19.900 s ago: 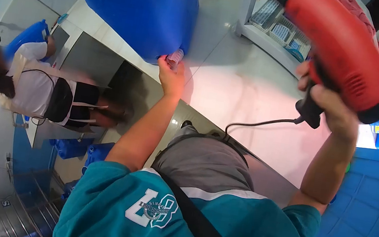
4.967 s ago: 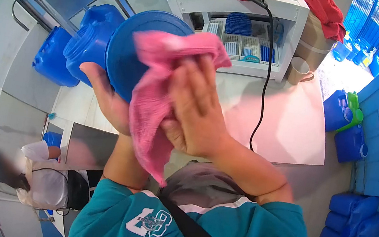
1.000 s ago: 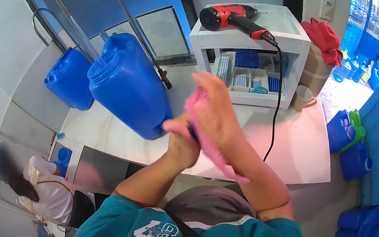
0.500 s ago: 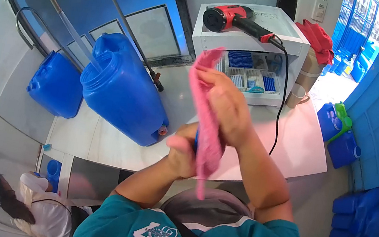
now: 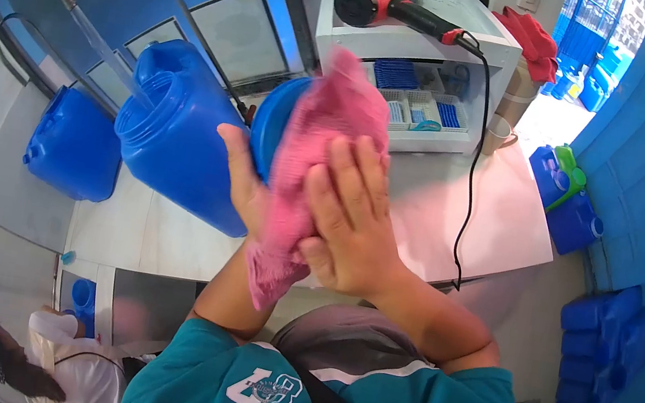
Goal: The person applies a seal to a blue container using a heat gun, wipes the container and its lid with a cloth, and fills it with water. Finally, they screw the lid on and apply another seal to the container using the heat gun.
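Between my hands is a round blue lid [image 5: 272, 128], tilted on edge, with a pink cloth [image 5: 327, 118] covering much of it. My left hand [image 5: 245, 185] is closed on the lid from the left, thumb up along its side; the cloth hides its other fingers. From the right, my right hand [image 5: 354, 215] holds the cloth against the lid, fingers extended across the fabric. Both hands are above the counter. Left of them stands a large blue jug [image 5: 188, 146] with its wide mouth uncovered and a clear tube running into it.
A second blue jug [image 5: 74, 145] is farther left. A white shelf unit [image 5: 494, 77] carries a red-and-black heat gun [image 5: 395, 6], its cord hanging over the counter [image 5: 496, 221]. A mug [image 5: 497, 136] stands beside the unit. Another person [image 5: 77, 365] is at lower left.
My hands have moved up and left, and the cloth and lid have turned so more of the blue lid shows. My right fingers have straightened over the cloth. The view has shifted slightly.
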`<state>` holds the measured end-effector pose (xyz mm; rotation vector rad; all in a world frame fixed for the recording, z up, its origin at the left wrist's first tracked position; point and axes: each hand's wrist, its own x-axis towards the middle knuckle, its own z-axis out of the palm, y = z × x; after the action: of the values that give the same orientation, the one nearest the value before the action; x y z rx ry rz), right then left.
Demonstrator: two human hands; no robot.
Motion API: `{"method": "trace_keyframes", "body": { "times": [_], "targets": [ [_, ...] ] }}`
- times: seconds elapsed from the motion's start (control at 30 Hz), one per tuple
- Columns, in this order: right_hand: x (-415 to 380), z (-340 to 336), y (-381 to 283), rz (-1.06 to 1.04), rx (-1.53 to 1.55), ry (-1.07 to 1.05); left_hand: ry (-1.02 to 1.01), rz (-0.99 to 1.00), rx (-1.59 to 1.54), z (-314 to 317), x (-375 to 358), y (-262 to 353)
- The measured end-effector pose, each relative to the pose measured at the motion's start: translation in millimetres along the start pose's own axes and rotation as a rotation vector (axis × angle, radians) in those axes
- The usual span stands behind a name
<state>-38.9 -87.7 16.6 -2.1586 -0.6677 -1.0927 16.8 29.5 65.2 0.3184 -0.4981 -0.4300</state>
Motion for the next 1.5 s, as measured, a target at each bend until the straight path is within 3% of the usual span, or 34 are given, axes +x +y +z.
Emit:
{"method": "trace_keyframes", "body": {
  "times": [0.07, 0.1, 0.13, 0.17, 0.2, 0.23, 0.27, 0.3, 0.4, 0.47, 0.53, 0.6, 0.7, 0.77, 0.93, 1.0, 1.07, 1.13, 1.17, 1.2, 1.27, 1.33, 1.4, 1.5],
  "targets": [
    [0.7, -3.4, 14.5, 0.057, 0.027, 0.078, 0.300, 0.012, 0.163, 4.2, -4.5, -7.4],
    [9.3, -10.5, 20.4, 0.157, 0.190, 0.177, 0.165, -0.057, 0.116, -4.2, -10.6, -10.2],
    [15.9, -17.1, 28.2, 0.248, 0.344, 0.285, 0.156, -0.088, 0.102, -6.3, -16.9, -17.9],
    [20.0, -22.7, 37.8, 0.260, 0.309, 0.302, 0.145, -0.142, 0.272, -6.9, -22.4, -25.8],
    [22.8, -28.0, 45.7, 0.268, 0.335, 0.235, 0.129, -0.194, 0.443, -6.2, -26.5, -33.0],
    [24.2, -32.4, 49.1, 0.274, 0.363, 0.168, 0.133, -0.188, 0.427, -4.9, -26.6, -39.5],
    [26.3, -37.3, 38.7, 0.259, 0.162, 0.120, 0.113, -0.211, 0.415, -7.1, -24.5, -40.5],
    [29.8, -41.3, 21.4, 0.242, -0.039, 0.067, 0.145, -0.152, 0.402, -10.4, -21.2, -40.9],
    [24.8, -44.9, -12.3, 0.130, -0.162, -0.023, 0.246, 0.017, 0.351, -23.5, -6.9, -40.1],
    [9.1, -54.3, -9.4, 0.019, 0.057, -0.132, 0.287, 0.086, 0.299, -31.8, 4.8, -40.3],
    [-9.7, -58.5, 8.6, 0.077, -0.051, -0.099, 0.315, 0.093, 0.221, -36.9, 15.0, -43.8],
    [-17.6, -76.5, 14.7, 0.148, -0.185, -0.071, 0.056, -0.149, 0.168, -21.6, 16.0, -38.8],
    [-1.8, -97.1, 18.2, 0.290, -0.417, 0.149, 0.003, -0.392, 0.034, 8.4, 6.2, -88.9],
    [6.3, -102.1, 27.8, 0.478, -0.132, 0.141, 0.137, -0.066, 0.707, -3.2, -2.6, -119.9],
    [7.6, -98.3, 5.9, 0.308, -0.213, 0.002, 0.174, -0.119, 0.680, 14.3, 0.0, -143.1],
    [-6.0, -87.5, 6.1, 0.054, -0.282, 0.030, 0.230, -0.117, 0.680, 19.0, 1.0, -142.6],
    [-23.4, -100.9, 11.3, 0.049, -0.211, -0.054, 0.284, -0.115, 0.687, 23.4, 3.2, -140.4],
    [-31.8, -111.8, 18.6, 0.115, -0.501, 0.007, 0.343, -0.111, 0.704, 30.9, 4.6, -133.8],
    [-31.5, -114.8, 25.9, 0.248, -0.452, 0.033, 0.372, -0.109, 0.710, 36.6, 5.4, -130.8],
    [-24.4, -121.0, 31.4, 0.250, -0.452, 0.033, 0.400, -0.109, 0.717, 43.8, 6.6, -127.1],
    [-7.7, -126.5, 44.9, 0.530, -0.109, 0.136, 0.431, -0.110, 0.729, 47.7, 15.2, -120.7],
    [1.9, -112.3, 47.7, 0.479, 0.004, 0.175, 0.313, -0.269, 0.544, 39.5, 27.1, -116.0],
    [13.8, -100.7, 25.1, 0.344, -0.304, 0.110, 0.262, -0.376, 0.389, 30.3, 35.0, -108.6],
    [7.0, -87.6, 17.6, 0.176, -0.289, 0.003, 0.259, -0.411, 0.194, 17.5, 38.6, -93.4]
  ]
}}
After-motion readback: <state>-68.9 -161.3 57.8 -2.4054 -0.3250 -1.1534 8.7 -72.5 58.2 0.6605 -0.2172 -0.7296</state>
